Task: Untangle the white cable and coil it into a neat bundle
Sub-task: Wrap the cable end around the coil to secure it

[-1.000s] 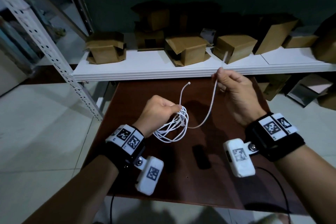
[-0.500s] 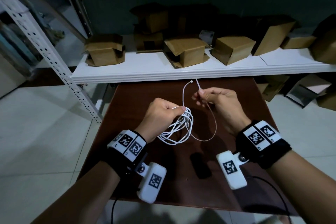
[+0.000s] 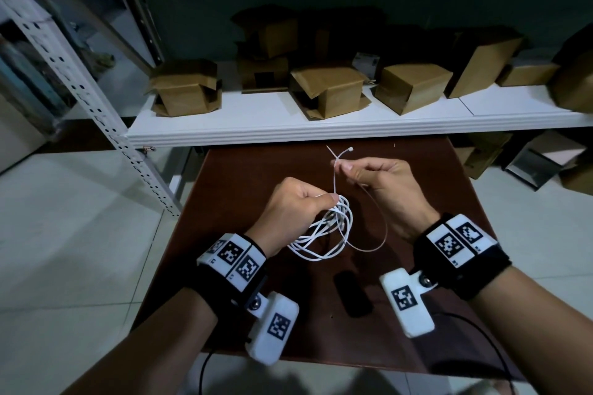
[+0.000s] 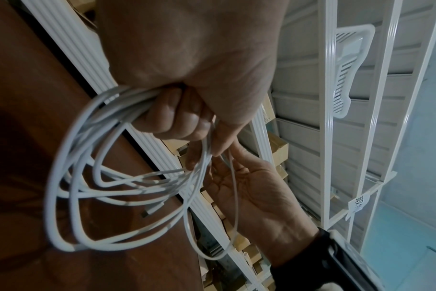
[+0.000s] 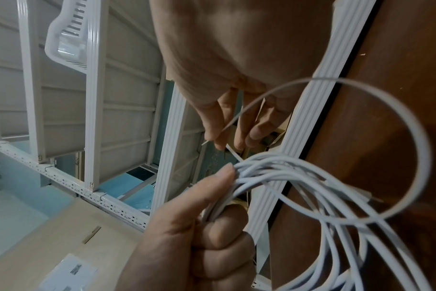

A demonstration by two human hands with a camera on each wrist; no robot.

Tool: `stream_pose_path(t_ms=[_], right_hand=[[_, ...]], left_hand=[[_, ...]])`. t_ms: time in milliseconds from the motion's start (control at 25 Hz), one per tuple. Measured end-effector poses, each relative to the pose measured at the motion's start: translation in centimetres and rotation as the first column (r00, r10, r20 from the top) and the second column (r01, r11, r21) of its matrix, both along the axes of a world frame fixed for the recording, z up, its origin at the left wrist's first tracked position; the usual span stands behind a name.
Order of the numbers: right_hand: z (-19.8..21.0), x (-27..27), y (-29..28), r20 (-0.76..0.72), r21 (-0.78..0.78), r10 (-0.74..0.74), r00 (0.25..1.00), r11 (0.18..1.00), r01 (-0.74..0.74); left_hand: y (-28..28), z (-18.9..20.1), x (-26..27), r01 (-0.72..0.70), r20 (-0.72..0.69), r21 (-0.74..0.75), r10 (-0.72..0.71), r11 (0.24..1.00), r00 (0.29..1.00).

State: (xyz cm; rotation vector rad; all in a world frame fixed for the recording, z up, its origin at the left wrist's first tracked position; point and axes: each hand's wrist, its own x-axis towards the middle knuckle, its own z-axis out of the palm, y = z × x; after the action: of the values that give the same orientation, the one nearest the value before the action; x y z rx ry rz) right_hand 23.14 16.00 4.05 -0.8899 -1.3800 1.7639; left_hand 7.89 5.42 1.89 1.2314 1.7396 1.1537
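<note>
My left hand (image 3: 295,205) grips the white cable (image 3: 324,234), gathered into several loose loops that hang above the brown table (image 3: 256,170). In the left wrist view the loops (image 4: 70,177) hang from my curled left fingers (image 4: 177,118). A thin white zip tie (image 3: 334,183) runs up from the coil and loops round below it. My right hand (image 3: 378,179) pinches the tie where its two ends cross, just beyond the left hand. The right wrist view shows the tie's loop (image 5: 411,128) round the cable bundle (image 5: 299,177), with my left hand (image 5: 187,236) below.
A small black object (image 3: 353,295) lies on the table near its front edge. Beyond the table a white shelf (image 3: 288,125) carries several cardboard boxes (image 3: 327,90). A perforated shelf upright (image 3: 80,90) slants at the left, over a tiled floor.
My right hand has come down and left from the shelf edge to just beyond the left hand, bringing the tie's tail across its head end. The left hand kept holding the coil.
</note>
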Motion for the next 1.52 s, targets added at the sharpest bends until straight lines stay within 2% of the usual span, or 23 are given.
stream_pose_path(t_ms=[440, 600, 760, 880, 1080, 1240, 1520], right_hand=[[-0.1, -0.2, -0.7, 0.015, 0.003, 0.042, 0.999, 0.999, -0.042], [-0.4, -0.3, -1.0, 0.013, 0.011, 0.074, 0.997, 0.997, -0.074], [-0.5, -0.6, -1.5, 0.006, -0.016, 0.097, 0.995, 0.995, -0.097], [-0.5, -0.6, -1.5, -0.001, -0.037, 0.095, 0.995, 0.995, -0.095], [0.0, -0.3, -1.2, -0.004, 0.049, 0.054, 0.999, 0.997, -0.053], [0.0, -0.4, -1.3, 0.032, 0.094, 0.051, 0.998, 0.994, -0.053], [-0.3, -0.5, -1.8, 0.09, 0.104, 0.074, 0.993, 0.991, -0.084]], left_hand=[[0.1, -0.1, 0.7, 0.094, -0.027, -0.007, -0.094, 0.996, 0.995], [0.4, -1.0, 0.8, 0.047, -0.041, -0.06, -0.05, 0.997, 0.998], [0.6, -1.2, 0.8, -0.032, -0.146, -0.065, 0.022, 0.997, 0.989], [0.4, -1.2, 0.6, -0.016, -0.15, -0.054, 0.008, 0.998, 0.989], [0.1, -0.9, 1.0, 0.035, -0.18, -0.088, -0.05, 0.995, 0.982], [0.4, -1.2, 0.9, -0.018, -0.264, -0.144, -0.021, 0.989, 0.964], [0.3, -1.0, 0.5, 0.01, -0.334, 0.003, -0.009, 1.0, 0.943]])
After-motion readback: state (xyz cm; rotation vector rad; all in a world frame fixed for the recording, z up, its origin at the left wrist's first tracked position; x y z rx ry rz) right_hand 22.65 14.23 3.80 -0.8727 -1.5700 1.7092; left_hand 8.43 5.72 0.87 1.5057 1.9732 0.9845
